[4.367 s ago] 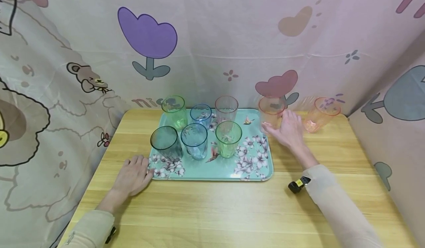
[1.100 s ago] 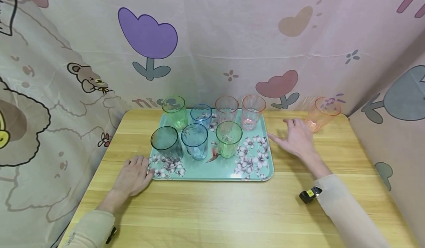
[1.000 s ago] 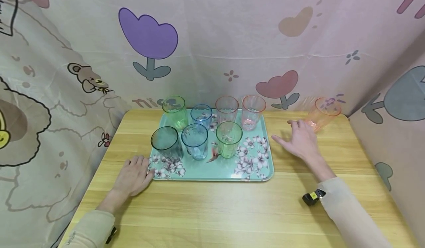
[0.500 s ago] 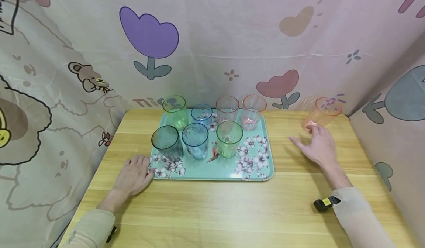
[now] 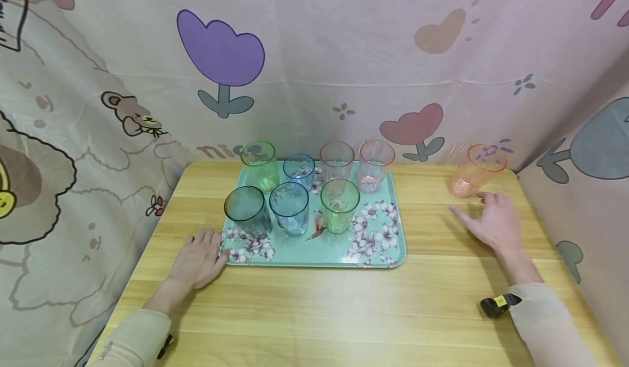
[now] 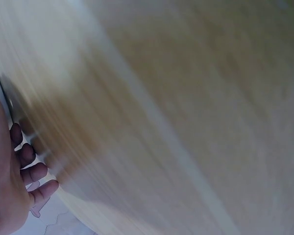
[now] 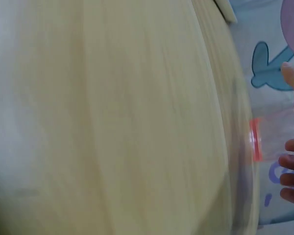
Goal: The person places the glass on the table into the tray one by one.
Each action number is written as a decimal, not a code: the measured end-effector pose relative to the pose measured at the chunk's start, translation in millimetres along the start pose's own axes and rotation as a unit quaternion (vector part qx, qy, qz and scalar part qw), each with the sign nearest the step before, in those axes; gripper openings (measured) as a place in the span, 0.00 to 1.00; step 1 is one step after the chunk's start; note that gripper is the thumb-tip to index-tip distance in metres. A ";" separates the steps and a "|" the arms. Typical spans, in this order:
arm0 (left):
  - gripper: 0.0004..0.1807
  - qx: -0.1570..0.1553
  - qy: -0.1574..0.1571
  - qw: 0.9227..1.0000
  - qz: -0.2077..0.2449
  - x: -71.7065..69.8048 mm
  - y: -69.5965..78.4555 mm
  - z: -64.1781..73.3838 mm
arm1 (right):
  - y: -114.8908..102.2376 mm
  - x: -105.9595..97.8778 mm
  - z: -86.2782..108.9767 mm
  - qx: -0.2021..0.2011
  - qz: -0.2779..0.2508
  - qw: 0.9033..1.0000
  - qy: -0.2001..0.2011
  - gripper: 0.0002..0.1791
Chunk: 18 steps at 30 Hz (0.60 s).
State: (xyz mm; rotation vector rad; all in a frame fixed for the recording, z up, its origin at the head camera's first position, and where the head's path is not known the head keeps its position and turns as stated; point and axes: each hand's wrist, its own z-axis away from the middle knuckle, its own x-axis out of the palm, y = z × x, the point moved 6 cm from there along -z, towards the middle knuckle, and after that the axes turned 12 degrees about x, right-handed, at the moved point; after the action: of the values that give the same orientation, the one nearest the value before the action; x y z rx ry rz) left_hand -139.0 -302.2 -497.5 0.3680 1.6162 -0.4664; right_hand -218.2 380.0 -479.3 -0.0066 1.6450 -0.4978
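Observation:
My right hand (image 5: 497,222) hovers over the right side of the table, thumb and fingers spread, just in front of an orange tumbler (image 5: 475,173) that stands on the wood; the fingers seem apart from it. The right wrist view shows the tumbler's red-tinted base (image 7: 256,139) beside the fingers. My left hand (image 5: 196,260) rests flat at the front left corner of a turquoise floral tray (image 5: 314,255). In the tray's back row are a green tumbler (image 5: 262,170), a small blue one, a pink one and a pink-orange tumbler (image 5: 373,170). A dark grey tumbler (image 5: 249,214), a blue one and a green one stand before them.
The wooden table (image 5: 314,318) ends against a patterned cloth (image 5: 314,55) at the back, with cloth along both sides too. The tray's front right part (image 5: 373,236) carries no tumbler. Bare wood lies between the tray and the orange tumbler.
Earlier my right hand held the pink-orange tumbler at the tray's right edge; that tumbler now stands further left in the back row. The emptied hand has moved right. My left hand stays put.

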 end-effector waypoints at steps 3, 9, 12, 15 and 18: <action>0.19 0.001 -0.001 1.000 -0.003 0.7 0.4 0.4 | 9.1 -5.0 -6.0 0.018 0.016 1.000 -0.001 0.57; 0.19 0.002 -0.002 1.000 -0.004 1.0 0.1 0.4 | 17.8 -19.3 -18.4 0.042 0.015 0.999 0.021 0.58; 0.19 0.001 -0.004 1.000 -0.004 0.9 0.1 0.4 | 19.0 -24.3 -24.0 0.052 0.011 0.998 0.019 0.60; 0.19 0.000 -0.005 1.000 -0.005 0.7 0.2 0.5 | 17.8 -26.2 -29.2 0.053 0.014 0.998 0.005 0.62; 0.19 0.000 -0.004 1.000 -0.006 -0.1 0.9 0.5 | 15.7 -26.9 -34.2 0.049 0.017 0.999 0.000 0.63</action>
State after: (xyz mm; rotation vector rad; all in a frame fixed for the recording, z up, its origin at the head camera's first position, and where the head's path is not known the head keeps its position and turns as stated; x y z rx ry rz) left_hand -138.1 -301.7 -497.5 0.3568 1.6108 -0.4769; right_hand -242.3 412.8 -457.2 0.0942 1.6156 -0.5522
